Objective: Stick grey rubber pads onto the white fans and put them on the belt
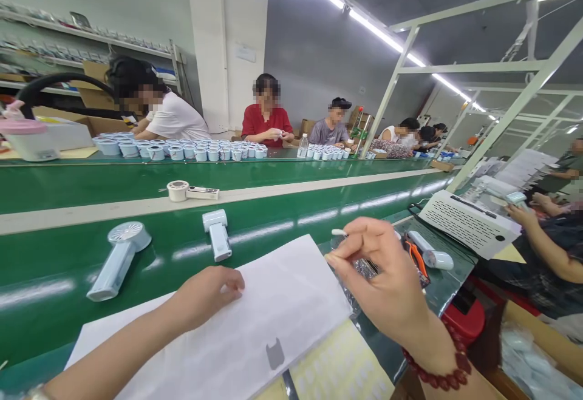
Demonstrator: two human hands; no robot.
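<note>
Now I see left hand resting flat, fingers curled, on white sticker backing sheet at belt edge — thin, floppy, light, so I'd lift by edge. Right hand pinches small white piece — likely light, easily dropped.

A white paper sheet covers the near bench edge, pinned under the left hand, with the right hand raised over crinkled clear wrapping. On the green conveyor belt, 2 pale blue handheld fans lie well apart, with open belt between them. Beyond a pale dividing strip, a white tape roll sits alone. To the right, a white slatted plastic box and orange-handled pliers crowd the bench corner.
</note>
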